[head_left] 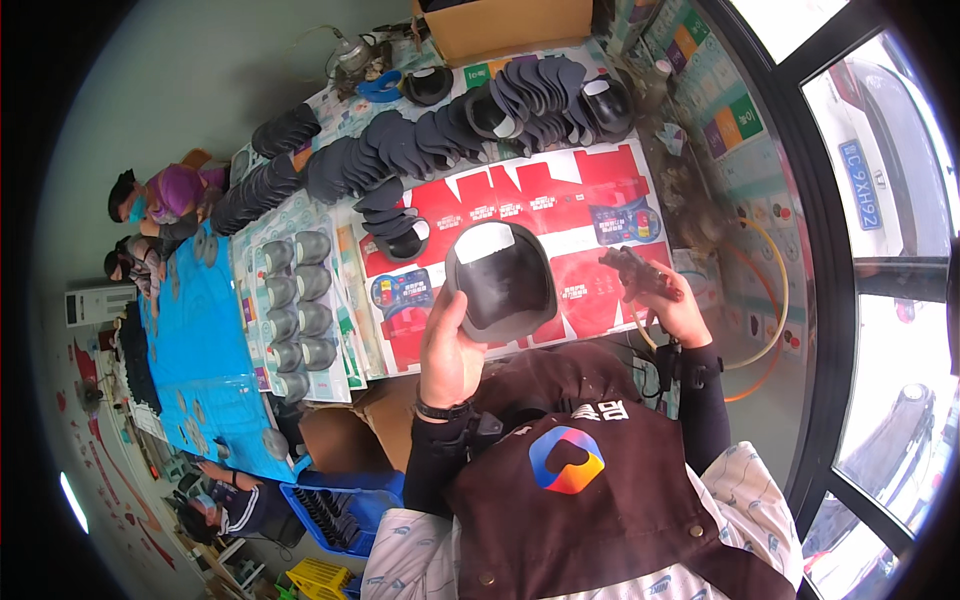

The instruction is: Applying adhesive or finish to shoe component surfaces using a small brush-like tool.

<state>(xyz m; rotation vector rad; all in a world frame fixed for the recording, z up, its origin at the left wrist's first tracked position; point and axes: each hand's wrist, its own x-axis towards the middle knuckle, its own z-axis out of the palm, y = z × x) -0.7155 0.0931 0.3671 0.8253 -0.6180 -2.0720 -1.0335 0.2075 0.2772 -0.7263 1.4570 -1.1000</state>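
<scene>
My left hand (452, 352) is closed on the near-left edge of a black cup-shaped pad (505, 285), its hollow side up and a white patch along its far rim. The pad is above a red-and-white printed sheet (590, 285) on the table. To the right, my right hand (682, 312) is wrapped round a dark, stained spray gun (640, 272), which points left toward the pad but stays apart from it. A pale yellow hose (772, 300) loops beside my right forearm. A short stack of similar pads (400, 235) lies just left of the held one.
Long rows of nested black pads (400, 150) line the table's far side. Grey cup pieces (300, 300) stand in columns at left. Beyond is a blue-covered table (205, 345) with people (180, 195) around it. A blue crate (365, 500) sits lower left; a glass door (800, 200) bounds the right.
</scene>
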